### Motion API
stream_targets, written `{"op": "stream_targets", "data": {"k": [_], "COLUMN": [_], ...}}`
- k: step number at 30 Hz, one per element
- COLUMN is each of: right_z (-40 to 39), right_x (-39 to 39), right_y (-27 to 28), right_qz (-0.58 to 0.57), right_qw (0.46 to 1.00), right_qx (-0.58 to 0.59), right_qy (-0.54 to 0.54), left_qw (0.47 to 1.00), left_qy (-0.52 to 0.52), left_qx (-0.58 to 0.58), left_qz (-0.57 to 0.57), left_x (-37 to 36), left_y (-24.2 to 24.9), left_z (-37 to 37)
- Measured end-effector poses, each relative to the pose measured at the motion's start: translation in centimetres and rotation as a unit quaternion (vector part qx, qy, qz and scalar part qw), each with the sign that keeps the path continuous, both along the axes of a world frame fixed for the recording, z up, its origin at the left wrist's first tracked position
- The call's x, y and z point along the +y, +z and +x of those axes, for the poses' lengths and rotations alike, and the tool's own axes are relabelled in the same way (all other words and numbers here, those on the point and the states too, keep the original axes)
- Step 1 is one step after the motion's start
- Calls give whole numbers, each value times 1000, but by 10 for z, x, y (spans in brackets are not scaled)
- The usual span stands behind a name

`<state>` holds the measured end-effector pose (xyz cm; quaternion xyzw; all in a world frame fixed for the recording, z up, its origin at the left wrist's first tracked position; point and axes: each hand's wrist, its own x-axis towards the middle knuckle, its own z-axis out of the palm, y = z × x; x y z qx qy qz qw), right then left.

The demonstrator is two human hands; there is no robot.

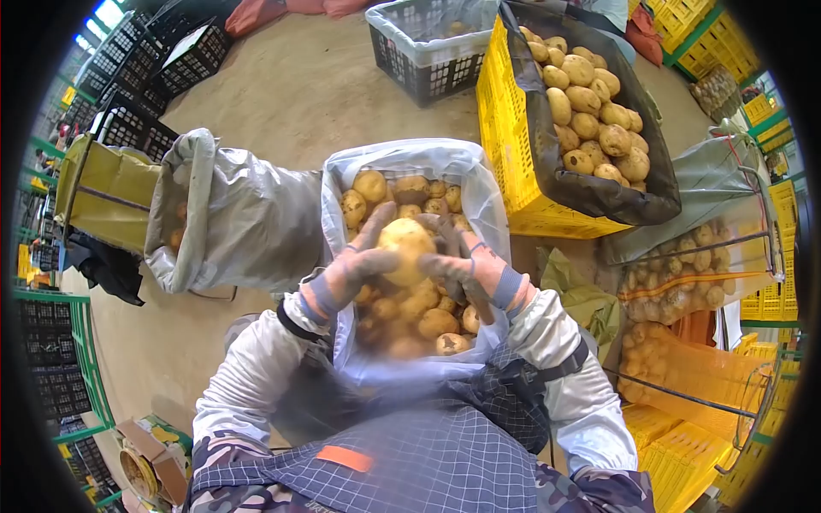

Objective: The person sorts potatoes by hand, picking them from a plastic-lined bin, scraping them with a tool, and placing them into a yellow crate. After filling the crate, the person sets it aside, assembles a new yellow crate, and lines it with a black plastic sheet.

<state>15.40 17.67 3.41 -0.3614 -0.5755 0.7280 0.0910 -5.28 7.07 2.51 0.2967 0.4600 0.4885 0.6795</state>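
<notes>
Pale-yellow potato (406,250) at twelve o'clock, clasped between the fingers of my gloved left hand (357,261) and right hand (466,267) above a white plastic liner (402,152), where a loosened grip on its rounded skin could bruise the potatoes (438,323) below.

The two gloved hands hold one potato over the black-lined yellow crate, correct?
Not quite. The head view shows the left hand and right hand holding one potato over the white-lined container, not the yellow crate.
</notes>
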Motion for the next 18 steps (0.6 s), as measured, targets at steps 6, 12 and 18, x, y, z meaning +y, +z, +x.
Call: {"op": "stream_targets", "data": {"k": [6,12,18], "right_z": [14,51,120], "right_x": [18,92,157], "right_y": [11,6,-16], "right_qz": [-213,-47,-103], "right_qw": [976,868,818], "right_qx": [13,208,395], "right_qy": [-42,-448,-405], "left_qw": [995,758,577], "left_qy": [-84,-167,-245], "left_qx": [29,622,774], "left_qz": [-38,100,91], "left_x": [4,63,144], "left_y": [-8,-69,-128], "left_z": [11,-34,-70]}}
